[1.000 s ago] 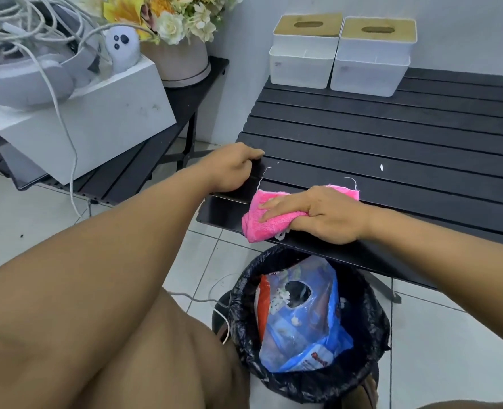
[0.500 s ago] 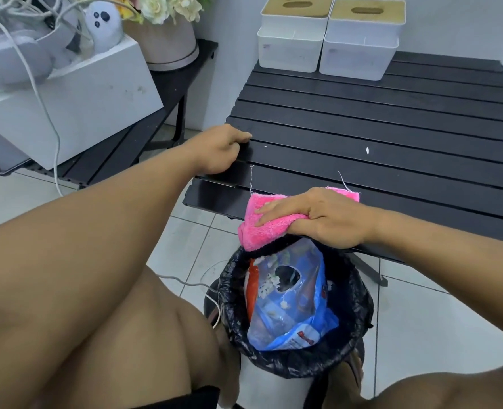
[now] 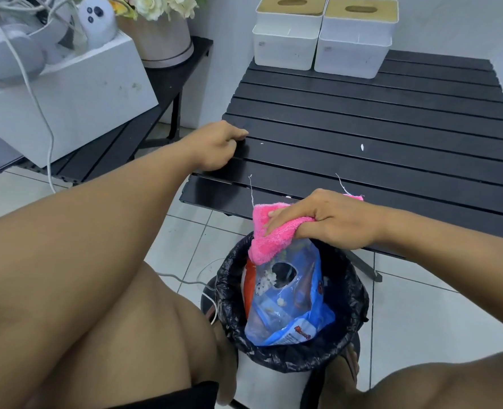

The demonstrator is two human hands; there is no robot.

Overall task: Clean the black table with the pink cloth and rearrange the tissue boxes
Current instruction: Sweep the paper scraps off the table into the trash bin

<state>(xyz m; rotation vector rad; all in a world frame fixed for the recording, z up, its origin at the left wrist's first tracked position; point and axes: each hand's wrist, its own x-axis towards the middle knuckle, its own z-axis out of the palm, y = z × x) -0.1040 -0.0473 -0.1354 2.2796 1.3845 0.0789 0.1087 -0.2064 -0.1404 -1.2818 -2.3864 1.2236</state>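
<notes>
Pink cloth (image 3: 269, 245) is at the near edge of the black surface (image 3: 362, 113), bunched under our right hand (image 3: 327, 221) and drooping off the edge over a bin (image 3: 353, 293). The fingers curl over the top and clamp the wad. The thumb is buried in fabric, so we can't tell where it sits.

We judge the cloth soft, light and floppy. It should slide easily along the slats and needs no care. It is best taken as a wad with the palm on top so that no corner trails. Loose threads (image 3: 251, 188) stick up beside it and might snag in the slat gaps.

Our left hand (image 3: 215, 146) curls over the left edge of the surface with the fingertips tucked under and out of sight, probably steadying it.

The left tissue box (image 3: 285, 39) and right tissue box (image 3: 355, 42) stand side by side at the far edge by the wall, touching or nearly so. They are white with tan slotted lids. We judge them light and rigid, and the lids may lift off, so grip the side walls rather than the tops. How full they are can't be read.

A white speck (image 3: 362, 147) lies on a middle slat.

Hidden or cut off:
- The box tops are clipped by the frame.
- The near right of the surface is behind our forearm.
- The cloth's underside and any crumbs in it don't show.
- The bin's contents are unclear beyond a blue bag (image 3: 288, 308).
</notes>
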